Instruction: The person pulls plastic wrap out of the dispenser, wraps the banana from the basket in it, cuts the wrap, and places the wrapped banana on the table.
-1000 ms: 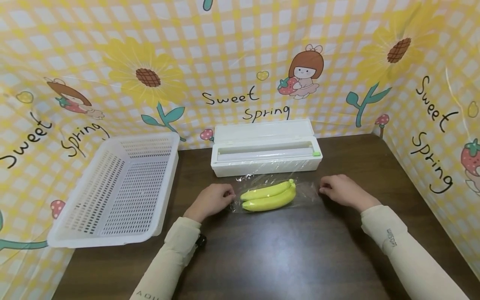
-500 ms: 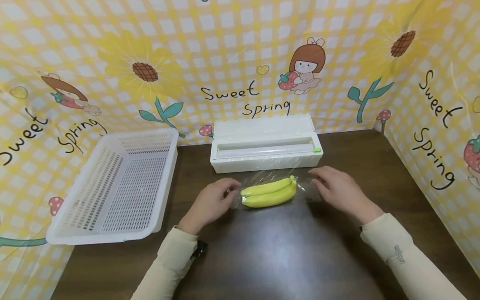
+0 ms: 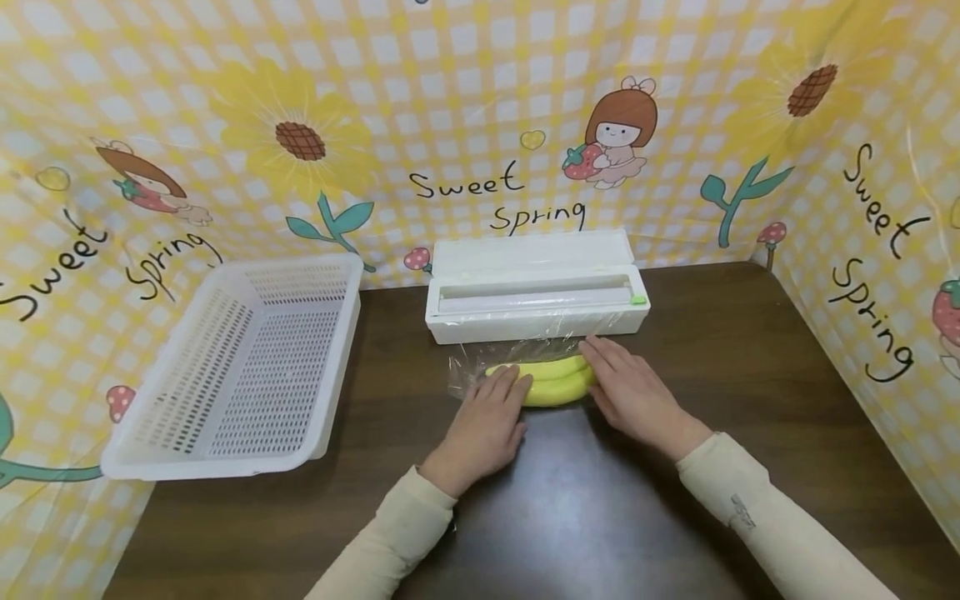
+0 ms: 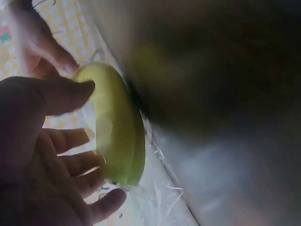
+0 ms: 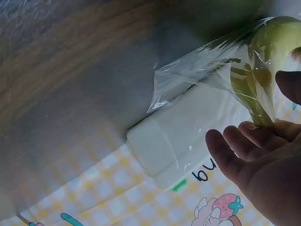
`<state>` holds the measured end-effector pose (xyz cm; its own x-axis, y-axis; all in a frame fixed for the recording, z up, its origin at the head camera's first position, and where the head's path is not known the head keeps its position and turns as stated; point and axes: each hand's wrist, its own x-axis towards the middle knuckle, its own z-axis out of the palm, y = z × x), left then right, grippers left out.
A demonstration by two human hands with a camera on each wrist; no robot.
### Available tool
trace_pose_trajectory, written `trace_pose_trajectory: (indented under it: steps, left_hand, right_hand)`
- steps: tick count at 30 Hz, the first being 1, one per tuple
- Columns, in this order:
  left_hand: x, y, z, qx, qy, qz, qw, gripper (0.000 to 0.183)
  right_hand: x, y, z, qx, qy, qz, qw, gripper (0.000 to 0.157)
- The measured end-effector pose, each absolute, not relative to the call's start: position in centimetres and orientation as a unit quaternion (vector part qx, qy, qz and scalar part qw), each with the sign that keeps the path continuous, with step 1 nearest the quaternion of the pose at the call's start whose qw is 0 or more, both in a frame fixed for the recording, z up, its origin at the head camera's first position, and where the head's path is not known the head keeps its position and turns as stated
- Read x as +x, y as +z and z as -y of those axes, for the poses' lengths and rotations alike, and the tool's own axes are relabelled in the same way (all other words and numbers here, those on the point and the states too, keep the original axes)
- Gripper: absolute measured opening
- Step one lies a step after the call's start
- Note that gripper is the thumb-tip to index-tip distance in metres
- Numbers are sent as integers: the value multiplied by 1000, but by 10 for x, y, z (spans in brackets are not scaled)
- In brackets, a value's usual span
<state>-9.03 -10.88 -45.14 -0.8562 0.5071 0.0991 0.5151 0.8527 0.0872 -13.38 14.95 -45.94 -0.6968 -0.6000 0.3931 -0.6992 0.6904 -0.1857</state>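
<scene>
Two yellow bananas (image 3: 557,383), joined at the stem, lie on clear cling film (image 3: 467,363) in front of the white film box. My left hand (image 3: 480,429) lays its fingers over the bananas' left end. In the left wrist view its thumb (image 4: 70,96) overlaps the bananas (image 4: 117,127), and its fingers are spread along them. My right hand (image 3: 637,392) is at the stem end, with fairly straight fingers on the far side. In the right wrist view the fingers (image 5: 235,148) touch the film-covered stem, and loose film (image 5: 188,77) stretches away from the bananas.
Behind the bananas stands the white cling film box (image 3: 536,325), lid up, with a film roll (image 3: 536,301) inside and a green slider (image 3: 638,300) at its right end. A white perforated basket (image 3: 322,408) stands on the left of the dark wooden table (image 3: 585,508).
Both hands have left the film's side edges and come inward onto the two ends of the bananas. The film's left part now stands loose and wrinkled. Box and basket have stayed in place.
</scene>
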Motion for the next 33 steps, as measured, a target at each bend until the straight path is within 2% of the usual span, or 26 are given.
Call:
trace_pose_trajectory:
  steps: [5,9,14,19,27,31,33]
  left_hand:
    - [-102,-455,110,-247,-57,965,71,65]
    - [-114,-460,112,-245,-73,963,81,65]
    - [-129,-460,116,-251,-95,959,87,65]
    - [-146,-458,124,-265,-166,949,36,64]
    - [-166,-456,137,-247,-299,920,-63,55]
    - [-171,-455,138,-225,-334,911,-87,45]
    - [-173,-456,138,-221,-343,909,-79,42]
  right_hand:
    - [-139,-461,-149,338,170,918,117,68]
    - [-142,-462,-145,311,178,930,85,79]
    - [-149,-463,-138,286,157,941,87,92]
    - [-156,-462,-136,270,136,949,88,94]
    - [-165,-457,-139,264,139,953,45,100]
    - [-166,-457,-139,259,147,953,49,95]
    - [-166,-457,-139,257,156,952,62,90]
